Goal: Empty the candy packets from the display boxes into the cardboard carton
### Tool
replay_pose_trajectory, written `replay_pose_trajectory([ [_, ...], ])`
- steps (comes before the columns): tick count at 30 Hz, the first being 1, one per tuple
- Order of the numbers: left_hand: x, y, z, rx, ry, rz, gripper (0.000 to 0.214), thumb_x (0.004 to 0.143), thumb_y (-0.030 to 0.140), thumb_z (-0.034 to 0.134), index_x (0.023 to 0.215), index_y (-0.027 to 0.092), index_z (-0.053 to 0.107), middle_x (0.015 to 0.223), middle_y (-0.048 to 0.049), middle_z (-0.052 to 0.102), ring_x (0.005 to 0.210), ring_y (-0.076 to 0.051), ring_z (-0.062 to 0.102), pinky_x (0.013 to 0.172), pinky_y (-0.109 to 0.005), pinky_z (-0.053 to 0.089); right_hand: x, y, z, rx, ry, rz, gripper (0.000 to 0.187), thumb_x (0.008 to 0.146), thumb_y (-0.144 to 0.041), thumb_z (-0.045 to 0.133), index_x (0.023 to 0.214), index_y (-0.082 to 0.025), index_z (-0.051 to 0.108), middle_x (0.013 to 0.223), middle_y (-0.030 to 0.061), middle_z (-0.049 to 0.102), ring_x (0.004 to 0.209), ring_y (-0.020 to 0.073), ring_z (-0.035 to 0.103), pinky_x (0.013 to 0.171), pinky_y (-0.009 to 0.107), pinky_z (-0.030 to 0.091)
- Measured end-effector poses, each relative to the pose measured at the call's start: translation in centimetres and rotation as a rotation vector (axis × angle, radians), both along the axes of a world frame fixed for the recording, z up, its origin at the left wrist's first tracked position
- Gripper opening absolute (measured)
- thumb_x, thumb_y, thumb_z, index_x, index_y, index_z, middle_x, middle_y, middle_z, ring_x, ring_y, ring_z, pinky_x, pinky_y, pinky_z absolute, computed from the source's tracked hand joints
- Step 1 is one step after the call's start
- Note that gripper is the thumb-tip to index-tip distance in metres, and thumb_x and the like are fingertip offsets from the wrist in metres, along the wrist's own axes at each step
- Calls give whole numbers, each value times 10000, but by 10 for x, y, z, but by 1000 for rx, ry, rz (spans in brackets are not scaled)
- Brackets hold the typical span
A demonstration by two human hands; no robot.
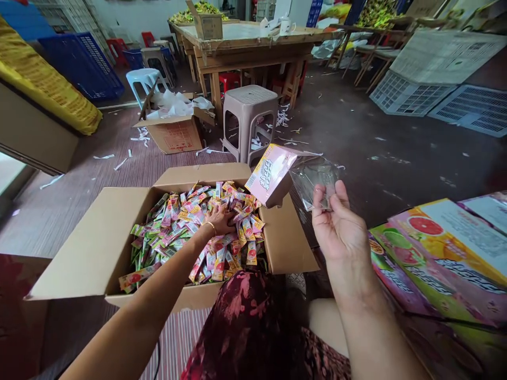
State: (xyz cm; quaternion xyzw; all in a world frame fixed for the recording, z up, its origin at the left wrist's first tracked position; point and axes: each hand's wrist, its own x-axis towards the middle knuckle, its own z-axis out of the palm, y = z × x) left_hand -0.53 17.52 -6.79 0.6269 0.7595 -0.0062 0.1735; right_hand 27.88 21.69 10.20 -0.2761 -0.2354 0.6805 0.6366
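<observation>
My left hand [220,219] reaches into a cardboard box of slim candy sachets [180,224]. Its fingers look stretched and apart on the heap, their tips partly hidden among the sachets. My right hand [338,224], palm up, grips a clear plastic piece [315,179] between thumb and fingers. That plastic joins a small pink printed carton [273,171], which hangs tilted above the box's right edge. The sachets are pink, orange and green and lie jumbled. The open cardboard box [85,237] stands before my knees, its flaps folded outward.
Colourful printed cartons [439,258] lie at my right. Beyond the box stand a grey plastic stool [251,113] and a cardboard box with white plastic bags [174,132]. A wooden table [253,47] is farther back. White crates [428,79] stand right; paper strips litter the floor.
</observation>
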Motion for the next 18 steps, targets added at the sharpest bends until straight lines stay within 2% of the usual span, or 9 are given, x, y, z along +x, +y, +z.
replay_pose_trajectory([
  [3, 5, -19, 20, 49, -59, 58, 731, 698, 573, 692, 1377, 399, 486, 1523, -95, 294, 1349, -437, 310, 1038, -629, 325, 4, -3, 3, -38, 28, -44, 266, 891, -54, 487, 1013, -235, 640, 1022, 1, 660, 1038, 100, 651, 911, 279, 587],
  [6, 26, -23, 24, 249, -50, 107, 656, 777, 567, 627, 1385, 367, 479, 1518, -110, 299, 1330, -392, 361, 1050, -614, 324, 5, -5, 7, -60, 49, -79, 274, 890, -41, 476, 993, -231, 644, 1019, 5, 655, 1050, 85, 642, 916, 234, 572],
  [8, 46, -13, 14, 283, -57, 67, 680, 805, 605, 572, 1428, 381, 415, 1559, -99, 237, 1393, -414, 255, 1079, -646, 255, 6, -4, 7, -65, 44, -84, 250, 887, -52, 500, 985, -229, 647, 1037, 11, 650, 1058, 86, 637, 920, 226, 566],
  [11, 72, 14, -16, 160, -41, -25, 707, 831, 670, 463, 1474, 421, 305, 1590, -82, 179, 1436, -453, 81, 1068, -737, 95, 8, 0, 4, -59, 20, -75, 213, 885, -92, 547, 1001, -241, 647, 1088, 10, 641, 1087, 104, 628, 935, 268, 569],
  [14, 82, 43, -43, 78, 6, -61, 678, 870, 631, 395, 1492, 385, 282, 1601, -95, 141, 1443, -437, 70, 1087, -714, 58, 9, 4, 0, -40, -4, -56, 196, 883, -121, 573, 1009, -249, 651, 1113, 7, 638, 1104, 119, 623, 950, 300, 569],
  [16, 81, 58, -48, 13, 15, -59, 709, 853, 593, 460, 1499, 367, 271, 1608, -110, 88, 1445, -437, 63, 1094, -700, 72, 10, 5, -1, -28, -18, -43, 194, 878, -117, 580, 1000, -247, 654, 1100, 7, 643, 1090, 116, 630, 944, 287, 570],
  [18, 79, 63, -43, -53, -5, -57, 793, 798, 600, 546, 1500, 354, 273, 1605, -129, 74, 1443, -442, 56, 1087, -710, 76, 10, 6, 1, -52, -17, -44, 208, 878, -90, 557, 987, -239, 653, 1058, 10, 653, 1051, 104, 646, 909, 251, 580],
])
